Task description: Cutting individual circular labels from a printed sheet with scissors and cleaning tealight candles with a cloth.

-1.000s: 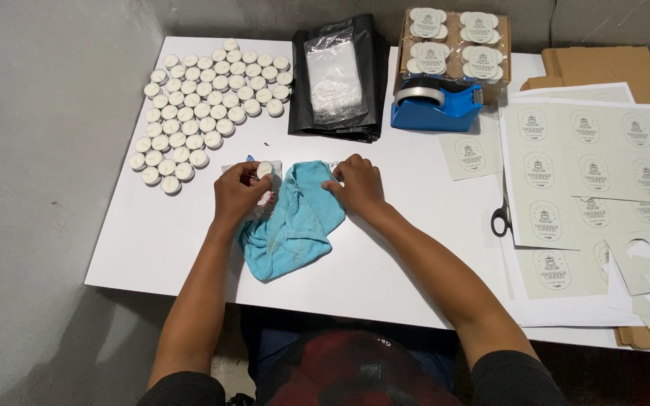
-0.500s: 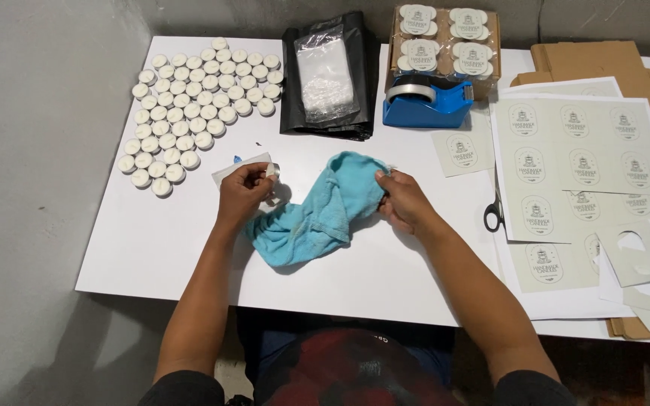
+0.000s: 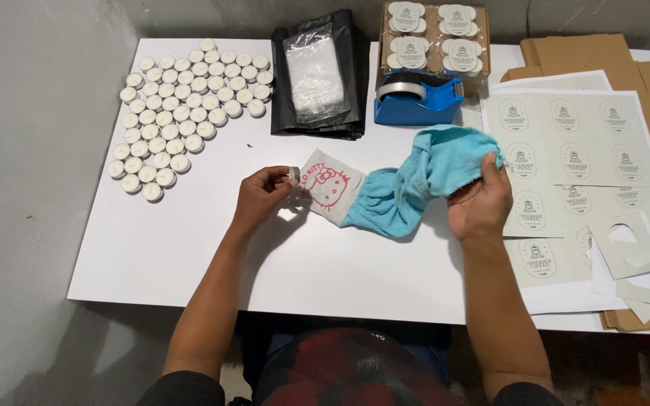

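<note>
Your left hand [image 3: 263, 197] pinches a small white tealight [image 3: 293, 174] between thumb and fingertips, held just above the white table [image 3: 189, 248] beside the printed end of the cloth. Your right hand [image 3: 481, 204] has its grip clenched on the blue cloth [image 3: 415, 180], lifting that end over the sticker sheets [image 3: 573, 139]. More tealights [image 3: 186, 98] lie grouped at the table's far left, well apart.

We see a small white tealight candle [image 3: 293, 174], round and low, pinched up off the counter at one end of a blue cloth [image 3: 415, 184]. The cloth is rumpled, stretched sideways and lifted at its far end, its white patch with a red cartoon drawing lying flat.
</note>
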